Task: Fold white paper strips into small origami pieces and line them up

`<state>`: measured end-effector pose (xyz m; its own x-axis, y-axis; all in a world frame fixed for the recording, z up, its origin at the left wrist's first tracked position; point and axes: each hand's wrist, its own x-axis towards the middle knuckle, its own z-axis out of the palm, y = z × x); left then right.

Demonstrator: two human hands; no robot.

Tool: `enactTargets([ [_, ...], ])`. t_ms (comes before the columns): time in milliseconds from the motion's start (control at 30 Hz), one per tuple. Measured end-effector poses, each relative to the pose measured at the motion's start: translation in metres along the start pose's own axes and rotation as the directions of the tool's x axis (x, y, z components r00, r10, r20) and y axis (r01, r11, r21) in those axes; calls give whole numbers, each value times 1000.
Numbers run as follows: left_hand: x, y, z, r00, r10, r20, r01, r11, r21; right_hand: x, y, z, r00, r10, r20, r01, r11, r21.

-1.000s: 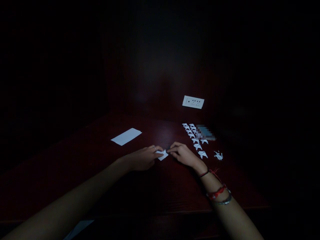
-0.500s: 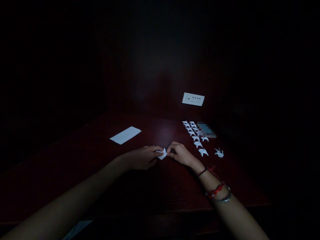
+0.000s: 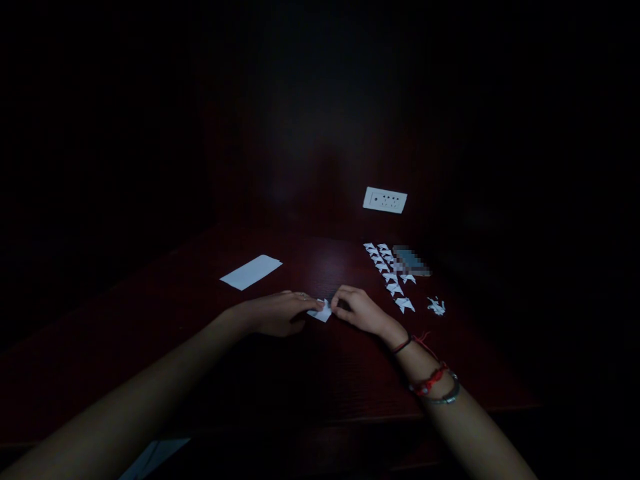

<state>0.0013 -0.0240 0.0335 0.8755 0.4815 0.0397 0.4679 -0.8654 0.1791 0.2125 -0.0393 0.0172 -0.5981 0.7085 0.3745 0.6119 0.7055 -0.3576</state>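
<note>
A small folded piece of white paper (image 3: 321,315) lies low over the dark red table, between my two hands. My left hand (image 3: 280,313), with a ring on one finger, grips its left side, fingertips on top of the paper. From the right, my right hand (image 3: 361,311) is curled, with thumb and forefinger pinched at the paper's right edge; whether a corner is between them is hard to see. To the right stand rows of folded white paper pieces (image 3: 393,287), several in each.
A flat white paper sheet or stack (image 3: 251,272) lies on the left of the table (image 3: 200,373). At right are a pixelated flat object (image 3: 413,260) and a small heap of white scraps (image 3: 437,307). A socket panel (image 3: 385,200) is on the back wall. The surroundings are dark.
My left hand and the folded paper have shifted slightly left. The paper's upright point looks lower and differently turned. My right hand has barely moved.
</note>
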Motion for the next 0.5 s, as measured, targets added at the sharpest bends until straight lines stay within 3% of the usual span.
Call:
enactTargets([
  [300, 0, 3, -2, 1000, -12, -20, 12, 1000, -9, 3, 5, 8, 999, 25, -31, -25, 1000, -12],
  [500, 0, 0, -2, 1000, 6, -16, -7, 1000, -28, 0, -1, 7, 1000, 2, 10, -1, 991, -131],
])
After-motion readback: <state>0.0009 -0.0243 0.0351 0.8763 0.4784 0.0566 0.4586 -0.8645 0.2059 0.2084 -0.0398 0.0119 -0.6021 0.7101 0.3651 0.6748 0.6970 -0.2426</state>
